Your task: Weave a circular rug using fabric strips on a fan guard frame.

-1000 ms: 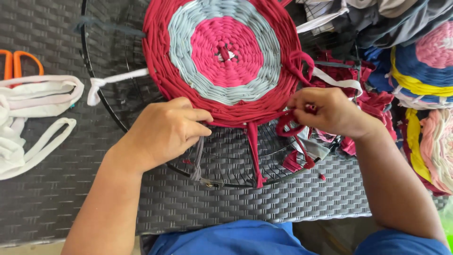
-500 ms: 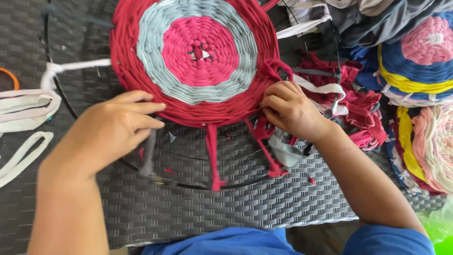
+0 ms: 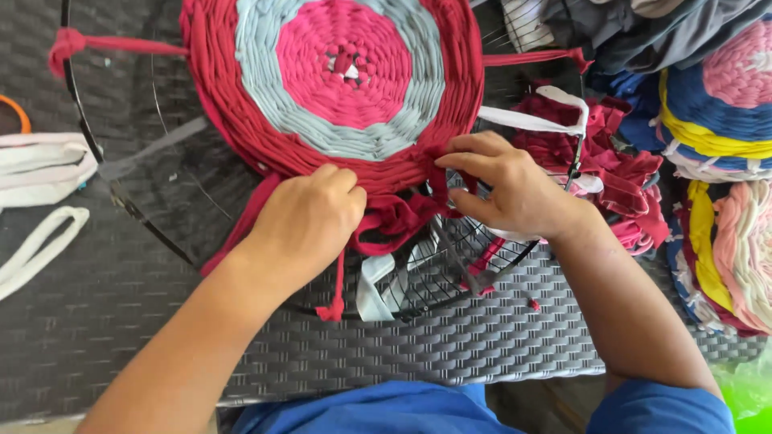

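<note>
Both hands, left hand (image 3: 310, 221) and right hand (image 3: 503, 189), pinched a dark red fabric strip (image 3: 398, 217) running crosswise between their grips, below the round woven mat (image 3: 338, 80).

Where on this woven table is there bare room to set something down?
Bare weave lies along the near edge, below the wire frame. More lies at the lower left, under the white fabric loops. The right side is crowded: red strips and stacked rugs. Both hands work at the round rug.
</note>
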